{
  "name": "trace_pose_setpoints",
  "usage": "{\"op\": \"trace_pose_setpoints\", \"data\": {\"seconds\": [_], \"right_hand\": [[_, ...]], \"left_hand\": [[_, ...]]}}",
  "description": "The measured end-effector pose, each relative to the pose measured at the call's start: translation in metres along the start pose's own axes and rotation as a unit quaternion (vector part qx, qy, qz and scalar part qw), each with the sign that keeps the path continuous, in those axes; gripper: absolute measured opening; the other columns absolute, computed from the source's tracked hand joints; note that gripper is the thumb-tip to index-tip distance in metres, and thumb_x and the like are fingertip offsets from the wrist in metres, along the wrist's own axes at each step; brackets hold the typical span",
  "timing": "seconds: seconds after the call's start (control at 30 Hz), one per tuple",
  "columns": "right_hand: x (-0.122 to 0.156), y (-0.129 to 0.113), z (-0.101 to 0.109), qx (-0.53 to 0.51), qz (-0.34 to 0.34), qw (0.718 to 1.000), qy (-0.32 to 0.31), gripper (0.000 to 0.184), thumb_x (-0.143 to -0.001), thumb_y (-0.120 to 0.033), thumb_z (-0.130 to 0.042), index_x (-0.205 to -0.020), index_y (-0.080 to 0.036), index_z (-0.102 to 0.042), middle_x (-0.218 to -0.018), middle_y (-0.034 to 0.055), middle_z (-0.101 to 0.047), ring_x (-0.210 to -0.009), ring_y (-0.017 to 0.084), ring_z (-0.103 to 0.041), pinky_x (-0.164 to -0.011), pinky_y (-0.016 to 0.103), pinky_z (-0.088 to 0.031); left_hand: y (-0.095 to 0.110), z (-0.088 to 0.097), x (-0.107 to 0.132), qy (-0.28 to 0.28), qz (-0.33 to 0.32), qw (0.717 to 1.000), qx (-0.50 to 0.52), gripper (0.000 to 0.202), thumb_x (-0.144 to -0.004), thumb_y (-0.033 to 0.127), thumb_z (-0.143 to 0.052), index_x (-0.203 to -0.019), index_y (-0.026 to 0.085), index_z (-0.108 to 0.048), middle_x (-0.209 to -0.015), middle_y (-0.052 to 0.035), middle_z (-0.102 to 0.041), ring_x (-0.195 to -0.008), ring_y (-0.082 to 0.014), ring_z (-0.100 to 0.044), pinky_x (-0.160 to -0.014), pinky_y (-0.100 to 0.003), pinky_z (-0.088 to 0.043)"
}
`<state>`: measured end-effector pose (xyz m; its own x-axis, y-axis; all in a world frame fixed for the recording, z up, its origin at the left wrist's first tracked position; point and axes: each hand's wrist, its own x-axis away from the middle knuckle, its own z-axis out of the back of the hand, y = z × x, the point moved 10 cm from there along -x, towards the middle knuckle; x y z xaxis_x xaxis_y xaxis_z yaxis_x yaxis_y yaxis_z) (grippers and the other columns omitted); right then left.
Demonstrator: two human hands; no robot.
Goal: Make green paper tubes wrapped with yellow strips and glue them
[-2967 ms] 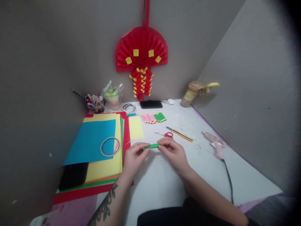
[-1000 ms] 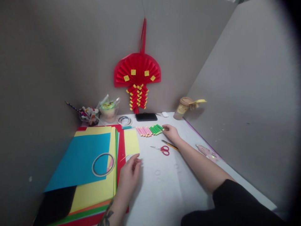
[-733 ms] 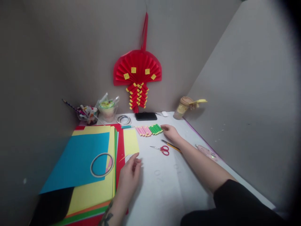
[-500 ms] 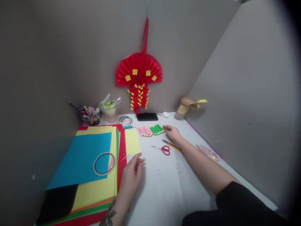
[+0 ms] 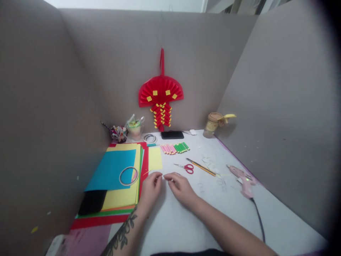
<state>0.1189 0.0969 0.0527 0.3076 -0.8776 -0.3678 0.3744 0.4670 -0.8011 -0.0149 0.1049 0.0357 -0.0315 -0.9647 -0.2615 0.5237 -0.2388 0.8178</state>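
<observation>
My left hand and my right hand face each other low over the white table, fingertips almost meeting. Fingers and thumb are drawn together on both; anything between them is too small to make out. Beyond them lie red-handled scissors and a slim yellow-orange tool with a dark tip. Farther back, several pink paper rolls and green paper rolls with yellow ends sit in a row. A yellow paper strip is left of the rolls, near a teal pen.
At left, a stack of coloured paper carries a tape roll. A pink glue gun lies at right, its cord trailing forward. Behind stand a phone, tape rolls and cups. A red paper fan hangs on the partition.
My right hand has left the green rolls and come back beside my left hand. The fingers of both have drawn closer together. The view has shifted, showing more of the glue gun.
</observation>
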Motion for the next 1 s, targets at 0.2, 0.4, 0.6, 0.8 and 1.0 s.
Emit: {"op": "trace_pose_setpoints", "data": {"seconds": [0.2, 0.4, 0.6, 0.8, 1.0], "right_hand": [[0.014, -0.004, -0.013, 0.000, 0.049, 0.999, -0.010, 0.029, -0.081, -0.005, -0.044, -0.096, -0.020, -0.064, -0.089, 0.0057, -0.066, -0.090, 0.019, -0.059, -0.082, 0.034, -0.048], [0.018, -0.004, -0.009, -0.013, 0.053, 0.998, -0.017, 0.028, -0.081, -0.005, -0.046, -0.093, -0.022, -0.065, -0.087, 0.0050, -0.066, -0.088, 0.020, -0.058, -0.082, 0.035, -0.048], [0.019, 0.002, -0.003, -0.018, 0.035, 0.999, -0.013, 0.025, -0.081, -0.007, -0.047, -0.090, -0.021, -0.066, -0.087, 0.0048, -0.067, -0.088, 0.020, -0.059, -0.081, 0.034, -0.048], [0.015, 0.015, 0.007, -0.023, 0.000, 1.000, 0.001, 0.022, -0.082, -0.010, -0.048, -0.089, -0.021, -0.065, -0.086, 0.0048, -0.066, -0.088, 0.020, -0.060, -0.080, 0.034, -0.048], [0.017, 0.024, 0.003, -0.022, -0.014, 0.999, -0.021, 0.020, -0.082, -0.013, -0.047, -0.088, -0.022, -0.065, -0.086, 0.0051, -0.065, -0.087, 0.021, -0.060, -0.080, 0.036, -0.048]], "left_hand": [[0.003, 0.034, -0.002, 0.045, 0.022, 0.989, -0.137, 0.024, -0.087, 0.030, -0.043, -0.086, 0.018, -0.064, -0.087, -0.0064, -0.067, -0.082, -0.0202, -0.062, -0.075, -0.034, -0.049], [0.021, -0.007, 0.000, -0.098, -0.096, 0.910, -0.391, 0.020, -0.082, 0.024, -0.053, -0.094, 0.023, -0.068, -0.133, -0.0101, -0.051, -0.129, -0.0349, -0.035, -0.101, -0.054, -0.030], [0.012, -0.022, -0.016, -0.125, -0.097, 0.888, -0.431, 0.030, -0.084, 0.023, -0.051, -0.112, 0.022, -0.060, -0.137, -0.0110, -0.047, -0.134, -0.0334, -0.028, -0.104, -0.053, -0.028], [0.019, -0.002, -0.016, -0.067, -0.073, 0.933, -0.347, 0.022, -0.085, 0.019, -0.046, -0.098, 0.019, -0.063, -0.120, -0.0103, -0.059, -0.114, -0.0256, -0.050, -0.096, -0.043, -0.039], [0.010, 0.048, 0.020, 0.007, 0.013, 0.934, -0.357, 0.025, -0.089, 0.028, -0.040, -0.074, 0.018, -0.057, -0.077, -0.0076, -0.060, -0.080, -0.0222, -0.057, -0.075, -0.035, -0.046]]}}
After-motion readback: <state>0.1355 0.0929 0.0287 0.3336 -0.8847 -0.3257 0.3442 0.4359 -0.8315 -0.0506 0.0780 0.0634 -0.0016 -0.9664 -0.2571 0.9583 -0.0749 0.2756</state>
